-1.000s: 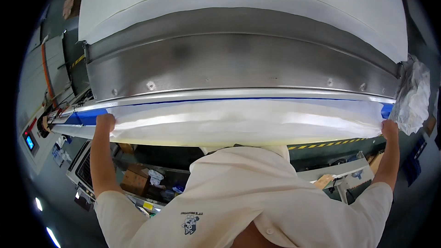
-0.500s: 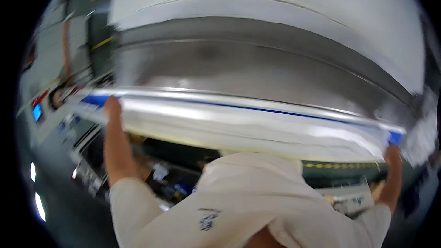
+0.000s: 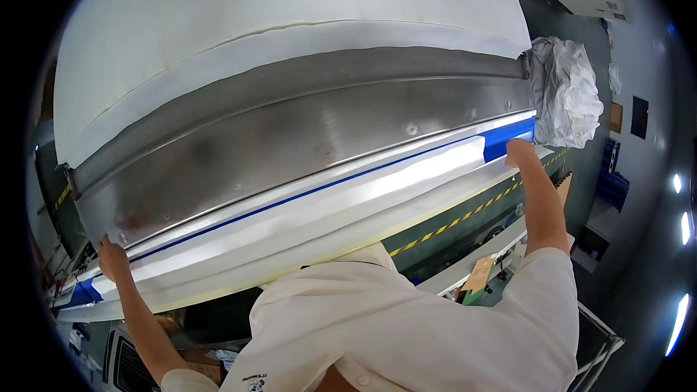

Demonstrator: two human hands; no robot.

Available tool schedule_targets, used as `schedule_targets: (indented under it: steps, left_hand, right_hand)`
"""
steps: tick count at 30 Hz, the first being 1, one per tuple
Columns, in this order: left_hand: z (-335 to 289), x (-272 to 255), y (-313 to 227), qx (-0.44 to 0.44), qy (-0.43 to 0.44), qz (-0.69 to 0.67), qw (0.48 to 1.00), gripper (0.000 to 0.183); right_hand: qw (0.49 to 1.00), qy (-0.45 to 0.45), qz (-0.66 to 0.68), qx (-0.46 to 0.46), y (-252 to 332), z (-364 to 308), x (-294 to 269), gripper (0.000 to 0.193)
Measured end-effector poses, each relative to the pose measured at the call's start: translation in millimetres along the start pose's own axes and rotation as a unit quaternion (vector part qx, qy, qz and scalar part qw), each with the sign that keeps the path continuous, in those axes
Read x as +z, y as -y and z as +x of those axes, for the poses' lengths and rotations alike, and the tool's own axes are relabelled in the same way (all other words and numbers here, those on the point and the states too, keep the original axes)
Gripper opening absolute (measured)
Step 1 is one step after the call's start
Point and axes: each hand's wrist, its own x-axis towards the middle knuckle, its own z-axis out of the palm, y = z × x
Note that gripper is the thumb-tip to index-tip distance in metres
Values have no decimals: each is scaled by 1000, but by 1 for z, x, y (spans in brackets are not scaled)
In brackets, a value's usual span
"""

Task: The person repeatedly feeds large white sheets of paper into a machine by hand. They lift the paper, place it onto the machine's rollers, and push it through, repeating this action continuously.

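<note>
A long white sheet (image 3: pixel 312 218) lies along the near side of a grey metal plate (image 3: pixel 312 138), with a thin blue line (image 3: pixel 319 187) running its length. Blue patches mark both ends, a wide one (image 3: pixel 504 138) at the right and a smaller one (image 3: pixel 86 292) at the left. My right hand (image 3: pixel 521 152) is closed at the lower edge of the right blue patch, its fingertips partly hidden. At the plate's near left corner, my left hand (image 3: pixel 113 258) reaches over the sheet's edge, one finger stretched onto the metal.
Beyond the plate spreads a broad white cloth surface (image 3: pixel 290 0). Crumpled whitish plastic (image 3: pixel 566 91) hangs by the right end. Yellow-black tape (image 3: pixel 457 221) crosses the green floor. A pale frame (image 3: pixel 472 261) with a tan tag (image 3: pixel 479 276) stands near my right side.
My view has turned, so the plate and sheet now slant up to the right. The left hand has shifted from the left blue patch to the plate's corner; the right hand stays by its blue patch.
</note>
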Motion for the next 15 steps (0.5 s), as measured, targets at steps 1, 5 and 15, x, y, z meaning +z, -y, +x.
schedule_targets:
  steps: [1,5,15]
  left_hand:
    - [0,7,9,5,-35,1,999,33]
    - [21,29,10,20,-130,-107,986,36]
    - [79,-38,-95,3,-292,-283,913,38]
  right_hand:
    - [1000,-4,15,-5,25,-7,-18,32]
    - [994,-53,16,-96,77,-2,-36,25]
    - [851,-243,216,-413,342,-122,-267,27]
